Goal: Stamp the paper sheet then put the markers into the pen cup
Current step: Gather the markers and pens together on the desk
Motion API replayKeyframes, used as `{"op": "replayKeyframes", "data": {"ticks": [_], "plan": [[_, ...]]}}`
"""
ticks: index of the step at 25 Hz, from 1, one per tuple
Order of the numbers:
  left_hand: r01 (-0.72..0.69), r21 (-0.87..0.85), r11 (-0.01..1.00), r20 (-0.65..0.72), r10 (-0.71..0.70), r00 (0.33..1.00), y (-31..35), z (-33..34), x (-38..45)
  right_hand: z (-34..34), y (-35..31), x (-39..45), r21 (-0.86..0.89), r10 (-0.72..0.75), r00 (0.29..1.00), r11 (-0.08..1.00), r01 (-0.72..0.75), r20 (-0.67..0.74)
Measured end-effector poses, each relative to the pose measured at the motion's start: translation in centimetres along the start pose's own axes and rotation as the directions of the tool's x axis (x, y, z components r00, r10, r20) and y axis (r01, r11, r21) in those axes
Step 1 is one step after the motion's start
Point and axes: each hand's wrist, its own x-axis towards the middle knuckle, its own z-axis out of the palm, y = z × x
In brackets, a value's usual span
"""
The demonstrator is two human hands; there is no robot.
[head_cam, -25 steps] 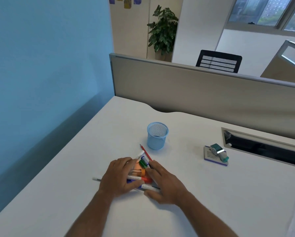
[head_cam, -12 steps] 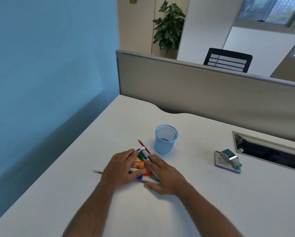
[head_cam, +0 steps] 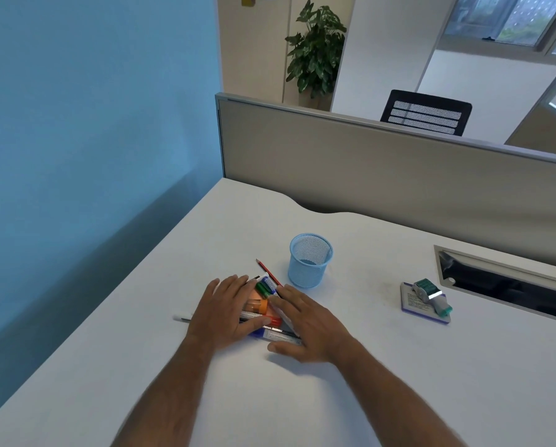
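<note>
A bunch of markers point(head_cam: 261, 303) in orange, green, blue and red lies on the white desk point(head_cam: 399, 366), pressed together between my two hands. My left hand point(head_cam: 226, 312) cups the bunch from the left, fingers spread over it. My right hand point(head_cam: 305, 324) lies flat against its right side. A red pencil point(head_cam: 268, 271) pokes out past the fingertips. The light blue mesh pen cup point(head_cam: 309, 260) stands upright and looks empty, just beyond and right of my hands. A green stamp point(head_cam: 431, 296) rests on a purple-edged pad point(head_cam: 415, 304) at the right. No paper sheet is in view.
A grey partition point(head_cam: 383, 169) closes the back of the desk. A dark cable slot point(head_cam: 508, 285) is set into the desk at the far right. A blue wall point(head_cam: 93, 124) runs along the left. A thin white pen end point(head_cam: 181, 318) sticks out left of my left hand.
My hands have drawn the markers tighter together, with the left thumb now over the bunch. The view has shifted slightly, so the cup and stamp sit further right in frame.
</note>
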Motion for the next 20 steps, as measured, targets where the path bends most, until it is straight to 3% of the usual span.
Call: {"op": "replayKeyframes", "data": {"ticks": [3, 12, 14, 17, 20], "plan": [[0.031, 0.017, 0.999, 0.002, -0.031, 1.0, 0.7, -0.6, -0.2, -0.3, -0.1, -1.1, 0.008, 0.023, 0.998, 1.0, -0.023, -0.054], [-0.045, -0.071, 0.996, -0.087, 0.038, 0.995, 6.2, -0.2, -0.5, -2.2, 0.7, -8.8, 0.137, 0.293, 0.929, 0.954, -0.268, -0.227], [-0.082, -0.119, 0.99, -0.103, 0.07, 0.992, 8.7, 0.2, -0.5, -2.5, 1.1, -11.6, 0.143, 0.375, 0.881, 0.926, -0.348, -0.286], [-0.142, -0.2, 0.969, -0.082, 0.128, 0.988, 12.9, 0.6, -0.3, -2.7, 1.6, -15.8, 0.174, 0.545, 0.752, 0.836, -0.52, -0.371], [-0.188, -0.315, 0.93, -0.05, 0.181, 0.982, 17.6, 1.5, -0.3, -2.6, 2.4, -19.9, 0.202, 0.62, 0.654, 0.774, -0.6, -0.433]]}}
